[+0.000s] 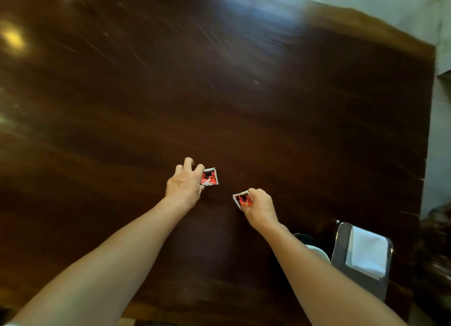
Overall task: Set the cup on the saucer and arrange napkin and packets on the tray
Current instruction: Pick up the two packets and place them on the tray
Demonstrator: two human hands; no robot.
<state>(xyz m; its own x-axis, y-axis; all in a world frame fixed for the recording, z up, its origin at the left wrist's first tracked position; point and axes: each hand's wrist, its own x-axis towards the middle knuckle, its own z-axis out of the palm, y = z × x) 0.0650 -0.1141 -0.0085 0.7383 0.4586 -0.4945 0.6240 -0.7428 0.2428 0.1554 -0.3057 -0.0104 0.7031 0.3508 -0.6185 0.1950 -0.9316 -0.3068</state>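
Observation:
Two small red, black and white packets lie on the dark wooden table. My left hand (186,182) rests with spread fingers on the left packet (210,177), pinching its left edge. My right hand (259,206) is closed on the right packet (242,199), held at its right side. A grey metal tray (341,245) sits at the lower right with a folded white napkin (367,253) lying on it. Behind my right forearm, a dark saucer rim (306,237) and part of a pale cup (319,251) show; most of both is hidden.
The dark wooden table (195,94) fills the view, glossy and blurred by motion. Its right edge (425,155) runs down beside a pale floor. The tray sits close to that right edge.

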